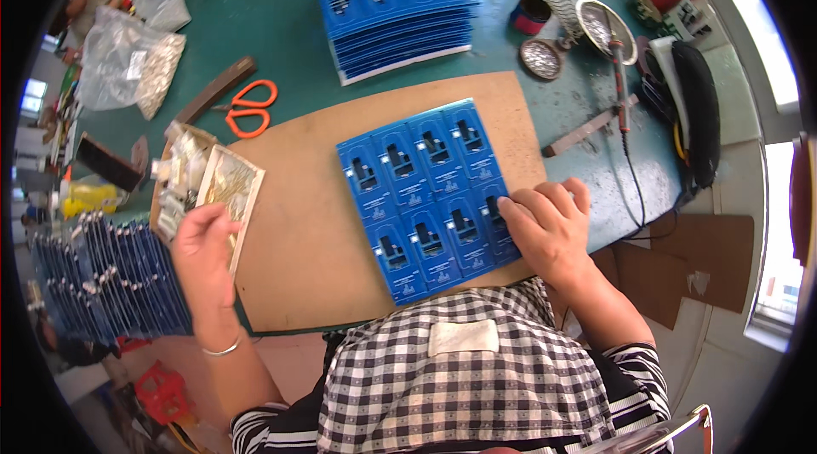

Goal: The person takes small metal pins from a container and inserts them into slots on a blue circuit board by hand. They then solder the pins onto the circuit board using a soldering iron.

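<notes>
A blue circuit board panel (444, 190) with two rows of repeated units, each with a dark rectangular part, lies slightly turned on a brown board (294, 241). My right hand (551, 228) holds the panel's right edge, fingers curled and fingertips on its surface. Over at the left, my left hand (204, 245) is above the edge of a shallow tray (248, 209) of small golden pin-like parts. Its thumb and fingers are drawn together; whatever they hold is too small to make out. Beside that tray, a box (157, 214) carries small clear bags and pale parts.
Stacked blue panels (400, 24) stand at the back; more panels (115, 279) stand on edge at left. Orange scissors (248, 109) lie beyond the tray. At right are a soldering iron (619, 84), its coiled stand (559, 7), a metal bowl (628, 39) and a small dish (542, 58).
</notes>
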`<state>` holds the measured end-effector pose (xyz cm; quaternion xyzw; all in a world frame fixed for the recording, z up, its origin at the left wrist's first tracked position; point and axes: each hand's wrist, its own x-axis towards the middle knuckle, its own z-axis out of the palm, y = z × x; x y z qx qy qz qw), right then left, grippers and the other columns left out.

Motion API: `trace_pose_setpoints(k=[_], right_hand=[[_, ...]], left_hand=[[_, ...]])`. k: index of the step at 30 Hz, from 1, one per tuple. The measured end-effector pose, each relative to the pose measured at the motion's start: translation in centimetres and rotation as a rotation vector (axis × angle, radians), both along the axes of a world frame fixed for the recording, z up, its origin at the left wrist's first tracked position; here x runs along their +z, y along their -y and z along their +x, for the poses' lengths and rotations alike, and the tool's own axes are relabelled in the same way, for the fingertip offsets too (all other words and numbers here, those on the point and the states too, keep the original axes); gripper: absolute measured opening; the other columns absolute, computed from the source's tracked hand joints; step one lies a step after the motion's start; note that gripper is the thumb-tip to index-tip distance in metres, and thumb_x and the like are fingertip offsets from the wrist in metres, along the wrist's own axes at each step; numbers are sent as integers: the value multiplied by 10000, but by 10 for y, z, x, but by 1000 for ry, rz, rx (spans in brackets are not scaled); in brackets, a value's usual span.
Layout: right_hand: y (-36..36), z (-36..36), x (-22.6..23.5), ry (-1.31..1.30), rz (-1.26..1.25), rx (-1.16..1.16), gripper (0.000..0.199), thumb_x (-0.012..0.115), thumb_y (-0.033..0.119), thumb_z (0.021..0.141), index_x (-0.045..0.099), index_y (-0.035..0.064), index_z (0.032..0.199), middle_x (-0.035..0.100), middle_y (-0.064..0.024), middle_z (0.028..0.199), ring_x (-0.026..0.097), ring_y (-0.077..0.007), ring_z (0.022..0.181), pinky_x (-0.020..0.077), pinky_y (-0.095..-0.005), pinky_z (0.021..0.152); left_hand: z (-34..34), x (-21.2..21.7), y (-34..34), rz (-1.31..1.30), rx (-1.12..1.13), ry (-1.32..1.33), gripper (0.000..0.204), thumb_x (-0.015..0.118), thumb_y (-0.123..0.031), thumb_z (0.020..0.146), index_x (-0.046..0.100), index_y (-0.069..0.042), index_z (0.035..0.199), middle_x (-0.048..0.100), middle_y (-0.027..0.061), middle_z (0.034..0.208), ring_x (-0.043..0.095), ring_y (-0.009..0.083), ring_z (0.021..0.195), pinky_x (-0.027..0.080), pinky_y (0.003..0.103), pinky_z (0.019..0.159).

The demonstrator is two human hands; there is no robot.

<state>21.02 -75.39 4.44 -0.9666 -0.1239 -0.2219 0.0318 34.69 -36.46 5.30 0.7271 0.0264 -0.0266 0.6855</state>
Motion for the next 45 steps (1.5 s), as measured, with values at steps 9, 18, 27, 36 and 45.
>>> trace_pose_setpoints(k=[9,18,27,36,45], right_hand=[[-1,-8,8,-85,-47,-4,427,756,221,699,667,152,1111,620,-3,998,568,-190,888,388,-433,860],[0,-4,10,-82,-44,-43,358,741,214,730,684,121,1071,621,-14,1024,569,-206,895,393,-427,864],[-27,3,16,-241,660,94,165,728,102,754,676,115,910,649,-22,1045,578,-223,954,393,-387,864],[-60,7,11,-338,771,166,147,742,98,735,666,107,860,635,-20,1031,559,-224,980,384,-376,868],[-53,7,7,-295,811,141,124,681,29,702,604,95,774,638,-36,1034,558,-237,971,386,-380,867]], left_hand=[[-59,1,119,-383,-612,-358,147,600,-20,930,638,20,1066,652,76,982,666,166,892,534,288,824],[-63,-1,129,-315,-654,-419,190,601,9,921,604,18,1110,643,83,986,664,164,891,536,289,819],[-69,1,137,-73,-680,-263,344,628,48,880,562,-21,1210,654,77,954,652,120,852,537,245,765],[-74,0,143,183,-677,129,346,701,23,804,625,-61,1130,697,111,903,702,181,776,573,298,670],[-72,0,151,287,-714,338,382,702,68,783,625,-43,1140,689,103,872,693,164,758,572,287,698]])
